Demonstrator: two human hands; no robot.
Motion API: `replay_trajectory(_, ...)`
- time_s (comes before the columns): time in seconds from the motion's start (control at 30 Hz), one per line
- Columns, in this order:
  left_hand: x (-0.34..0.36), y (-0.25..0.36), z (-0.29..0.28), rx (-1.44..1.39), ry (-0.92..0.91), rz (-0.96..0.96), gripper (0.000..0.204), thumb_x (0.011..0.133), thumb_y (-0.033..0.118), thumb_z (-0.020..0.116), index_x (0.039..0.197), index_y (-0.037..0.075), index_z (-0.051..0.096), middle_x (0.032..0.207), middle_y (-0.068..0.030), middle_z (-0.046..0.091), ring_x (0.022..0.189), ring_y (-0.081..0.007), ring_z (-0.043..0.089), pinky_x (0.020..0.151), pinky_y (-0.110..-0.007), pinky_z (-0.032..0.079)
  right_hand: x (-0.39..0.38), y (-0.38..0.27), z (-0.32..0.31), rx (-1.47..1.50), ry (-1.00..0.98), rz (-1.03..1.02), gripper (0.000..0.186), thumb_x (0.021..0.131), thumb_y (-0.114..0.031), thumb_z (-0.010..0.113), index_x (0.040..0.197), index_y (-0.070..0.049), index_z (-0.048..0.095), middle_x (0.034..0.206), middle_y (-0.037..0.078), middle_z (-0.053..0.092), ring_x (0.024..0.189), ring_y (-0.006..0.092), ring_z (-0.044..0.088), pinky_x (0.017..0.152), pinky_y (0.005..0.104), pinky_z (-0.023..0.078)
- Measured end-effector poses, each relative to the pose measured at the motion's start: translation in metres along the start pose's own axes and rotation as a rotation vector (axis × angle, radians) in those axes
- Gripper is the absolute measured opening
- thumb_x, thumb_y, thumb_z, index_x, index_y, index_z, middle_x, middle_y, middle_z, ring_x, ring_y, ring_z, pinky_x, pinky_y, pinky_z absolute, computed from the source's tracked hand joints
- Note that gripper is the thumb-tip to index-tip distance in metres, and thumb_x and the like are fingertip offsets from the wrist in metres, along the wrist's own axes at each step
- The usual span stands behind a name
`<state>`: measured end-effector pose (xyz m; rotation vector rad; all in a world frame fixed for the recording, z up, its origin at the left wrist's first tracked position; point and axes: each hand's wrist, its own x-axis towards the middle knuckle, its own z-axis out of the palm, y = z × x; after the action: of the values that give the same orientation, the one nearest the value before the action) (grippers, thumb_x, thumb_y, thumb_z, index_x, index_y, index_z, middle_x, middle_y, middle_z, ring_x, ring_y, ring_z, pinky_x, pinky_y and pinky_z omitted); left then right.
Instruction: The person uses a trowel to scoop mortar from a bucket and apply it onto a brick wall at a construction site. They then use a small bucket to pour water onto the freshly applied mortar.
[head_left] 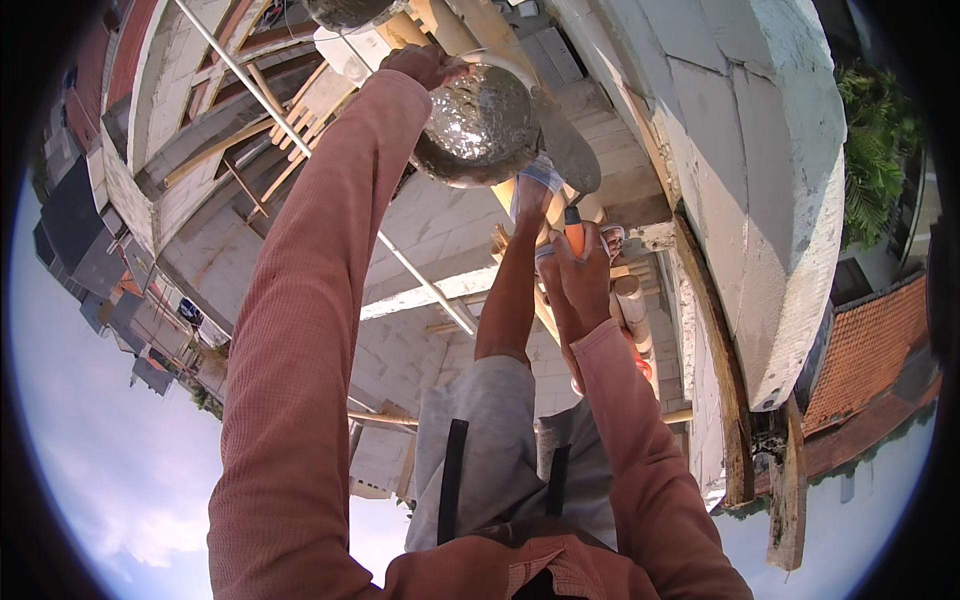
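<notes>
My left hand [420, 68] is closed on the rim of a round bucket [478, 183], on its upper left side. Wet, shiny grey mortar [475, 110] lies in it and catches the sunlight. In my right hand [583, 272], lower and to the right, is the orange handle of a trowel [570, 150]. Its long grey blade, coated with mortar, points up and away along the bucket's right side. Whether the blade touches the rim I cannot tell.
Round wooden poles [630, 300] lie below my right hand and feet. A tall block wall [740, 170] curves along the right, with a wooden plank [715, 350] at its edge. A thin white pole [250, 85] slants across the left. Another mortar-smeared bucket [348, 10] is at the top.
</notes>
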<state>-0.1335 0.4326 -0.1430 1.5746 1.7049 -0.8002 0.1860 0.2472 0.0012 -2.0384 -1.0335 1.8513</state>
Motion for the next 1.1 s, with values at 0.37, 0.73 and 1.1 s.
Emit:
replay_trajectory(0.37,-0.006,-0.064,0.112,-0.794,-0.389,0.052,0.054,0.087,0.034,0.061,0.132,0.007,0.05,0.095,-0.0078,0.063,0.085,-0.0211,0.06,0.076,-0.036,0.047,-0.039,0.054,-0.03,0.002,-0.058,-0.009,0.041,0.089,-0.032,0.062,0.114,0.001,0.057,0.098,0.024,0.065,0.091,0.0362,0.065,0.08,0.0413,0.049)
replay_trajectory(0.73,-0.199,0.055,0.11,-1.336,-0.208,-0.415,0.045,0.085,0.013,0.054,0.128,0.006,0.046,0.098,-0.0111,0.06,0.087,-0.0254,0.062,0.083,-0.04,0.054,-0.109,0.012,-0.114,-0.567,0.01,-0.139,0.041,0.095,-0.035,0.055,0.119,-0.002,0.056,0.105,0.018,0.065,0.09,0.0362,0.066,0.074,0.0459,0.053)
replay_trajectory(1.1,-0.51,0.15,-0.048,-1.297,-0.163,-0.188,0.03,0.087,0.021,0.055,0.108,0.0,0.054,0.1,-0.0102,0.058,0.095,-0.0232,0.062,0.08,-0.037,0.055,-0.259,-0.152,-0.206,-1.091,0.127,-0.303,0.023,0.09,-0.027,0.056,0.095,-0.005,0.062,0.092,0.01,0.065,0.069,0.0274,0.069,0.058,0.0387,0.055)
